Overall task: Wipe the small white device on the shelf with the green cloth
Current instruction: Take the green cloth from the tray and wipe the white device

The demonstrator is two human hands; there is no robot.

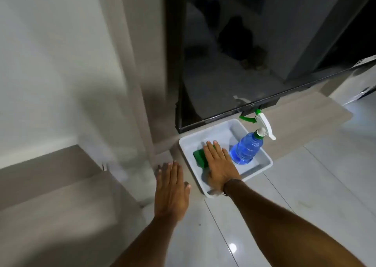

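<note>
A folded green cloth (pixel 199 156) lies inside a white plastic tray (pixel 262 168) on the floor. My right hand (pixel 219 165) rests flat on top of the cloth with its fingers stretched out, covering most of it. My left hand (pixel 169 189) hovers flat and open to the left of the tray, holding nothing. No small white device or shelf shows in this view.
A blue spray bottle (pixel 247 147) with a white and green trigger head stands in the tray's right side. A large black glossy screen (pixel 234 63) stands just behind the tray on a wooden ledge (pixel 305 114). A grey wall edge (pixel 140 83) rises at left. Glossy tiles (pixel 305 195) spread right.
</note>
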